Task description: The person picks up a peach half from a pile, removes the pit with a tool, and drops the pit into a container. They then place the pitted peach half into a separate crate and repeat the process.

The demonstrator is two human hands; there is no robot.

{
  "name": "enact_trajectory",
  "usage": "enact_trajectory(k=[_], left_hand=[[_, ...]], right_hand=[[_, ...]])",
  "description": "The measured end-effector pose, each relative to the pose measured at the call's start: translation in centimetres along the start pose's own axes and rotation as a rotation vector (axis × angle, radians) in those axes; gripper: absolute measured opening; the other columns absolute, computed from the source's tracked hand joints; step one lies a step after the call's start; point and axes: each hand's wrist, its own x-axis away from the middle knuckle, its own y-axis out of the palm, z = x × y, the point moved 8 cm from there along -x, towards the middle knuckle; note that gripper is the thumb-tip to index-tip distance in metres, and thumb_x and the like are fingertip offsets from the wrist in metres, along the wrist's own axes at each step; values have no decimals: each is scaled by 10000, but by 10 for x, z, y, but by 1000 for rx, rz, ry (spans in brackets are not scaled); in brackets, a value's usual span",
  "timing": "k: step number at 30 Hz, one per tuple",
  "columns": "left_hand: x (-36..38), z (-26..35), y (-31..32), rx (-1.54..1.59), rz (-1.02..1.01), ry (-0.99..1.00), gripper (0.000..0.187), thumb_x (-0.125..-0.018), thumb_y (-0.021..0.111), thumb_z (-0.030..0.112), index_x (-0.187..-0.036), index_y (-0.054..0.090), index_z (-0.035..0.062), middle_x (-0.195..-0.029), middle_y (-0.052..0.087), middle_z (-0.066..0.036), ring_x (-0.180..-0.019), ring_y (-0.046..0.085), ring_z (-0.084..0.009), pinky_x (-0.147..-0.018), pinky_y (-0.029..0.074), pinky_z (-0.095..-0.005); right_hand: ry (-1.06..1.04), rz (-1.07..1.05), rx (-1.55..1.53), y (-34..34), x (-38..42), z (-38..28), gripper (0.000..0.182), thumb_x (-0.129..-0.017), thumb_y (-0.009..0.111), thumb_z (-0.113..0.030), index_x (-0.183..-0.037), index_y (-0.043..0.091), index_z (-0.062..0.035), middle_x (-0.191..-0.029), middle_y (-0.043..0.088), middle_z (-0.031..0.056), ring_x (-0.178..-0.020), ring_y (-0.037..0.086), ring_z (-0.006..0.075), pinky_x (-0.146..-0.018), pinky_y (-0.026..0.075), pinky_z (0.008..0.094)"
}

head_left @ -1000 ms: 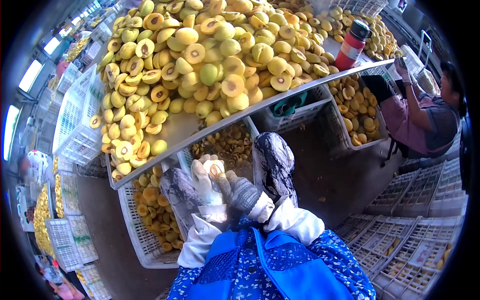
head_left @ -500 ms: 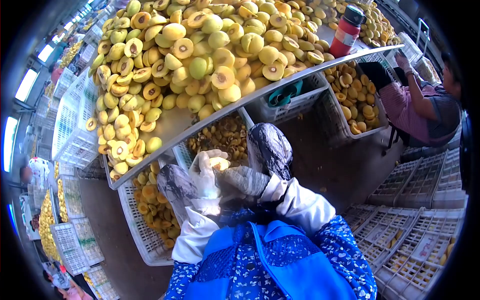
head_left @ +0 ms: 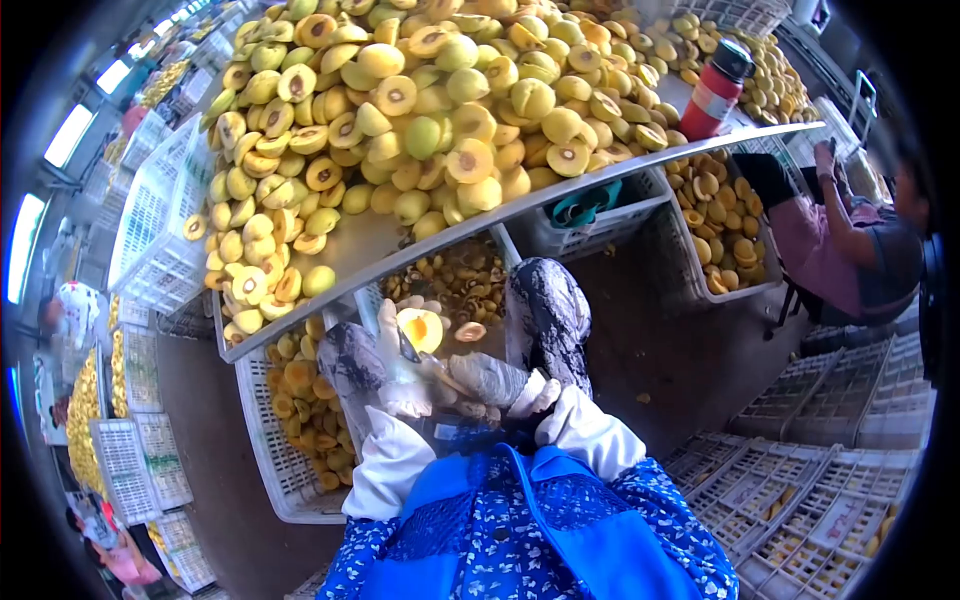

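Observation:
My left hand (head_left: 392, 345), in a pale glove, holds a halved yellow peach (head_left: 420, 328) with its cut face up and a hollow in the middle. My right hand (head_left: 485, 378), in a greyish glove, is closed round a small knife (head_left: 407, 347) whose dark blade points to the peach half. A brown peach pit (head_left: 469, 331) shows just right of the fruit, over the crate of brown pits and scraps (head_left: 450, 268) between my knees. Both hands are low over my lap, in front of the metal table edge (head_left: 510, 218).
Halved peaches are heaped on the table (head_left: 375, 232), with a red bottle (head_left: 711, 95) at right. Crates of peach halves (head_left: 262, 420) stand by my left leg and under the table's right side (head_left: 690, 290). Another person (head_left: 850, 235) sits at right. Stacked crates (head_left: 820, 490) are behind.
The peach half in my left hand now shows its hollowed cut face, and a loose brown pit appears beside it. My right hand has drawn back slightly. The view has shifted a little.

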Motion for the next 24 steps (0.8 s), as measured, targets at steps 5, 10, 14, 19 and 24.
enact_trajectory(k=[5,10,14,19,24], left_hand=[[21,50,7,-184,73,139,435,-931,453,410,-951,578,-6,-827,649,-137,-629,621,-220,-584,523,-299],[12,35,-9,-273,157,274,370,-920,516,347,-878,620,-5,-827,651,-77,-654,576,-121,-605,459,-223],[18,38,-13,-190,229,296,325,-914,547,318,-892,626,4,-844,645,-51,-684,556,-98,-639,456,-223],[6,20,-72,218,150,88,374,-910,514,399,-922,592,34,-790,601,-45,-752,584,-156,-698,476,-278],[35,178,-115,-1097,410,906,240,-849,608,184,-1019,561,20,-881,631,-112,-734,621,-216,-642,505,-319]], right_hand=[[-329,419,357,-7,0,-60,240,-834,656,-234,-983,581,-62,-758,596,54,-664,575,159,-608,467,281],[-378,639,913,-17,-37,-66,340,-771,631,-223,-1058,528,-71,-836,610,236,-815,590,411,-690,475,446],[-142,706,1431,-10,-57,-51,303,-769,603,-314,-1002,534,-132,-827,622,194,-778,601,396,-659,466,487],[-627,568,1114,42,-59,-58,89,-810,620,-163,-845,582,-92,-709,600,71,-631,597,228,-547,455,330],[-158,487,610,-4,-55,-27,139,-846,616,-168,-900,592,-42,-744,608,25,-686,567,139,-640,475,288]])
